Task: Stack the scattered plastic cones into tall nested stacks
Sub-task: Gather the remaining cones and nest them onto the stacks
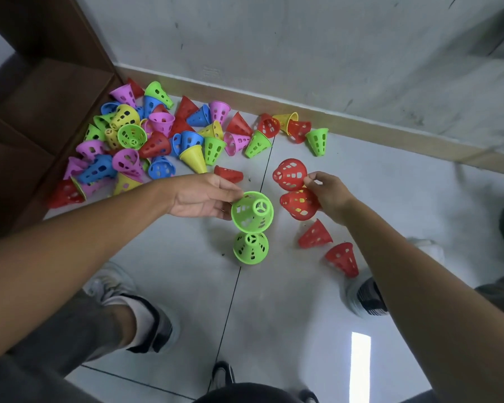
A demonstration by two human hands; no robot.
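These are small perforated plastic cones, wide at the rim, narrow at the tip, with little square holes all over and a three-spoke ring at the narrow end. The left hand [200,197] pinches a green cone [252,211] by its rim, tip pointing up at the camera, and it hangs right above a second green cone [250,248] standing rim-down on the floor [288,315], the two not nested. The right hand [328,193] pinches a red cone [290,174] at its edge, off at 9 o'clock from the fingers, with another red cone [300,204] just under it; can't tell if that one is standing or being held too. Two more red ones lie on their sides at 5 o'clock from there, a tipped red cone [314,235] and a red cone nearer the shoe [342,258].

The big pile of cones [146,138], pink, blue, yellow, green and red, sits at 10 o'clock against a brown wooden shelf unit [41,97]. Floor is pale grey tile with a dark grout line running through the middle, a beige skirting board [361,123] and a scuffed grey wall [303,48] at 12 o'clock.
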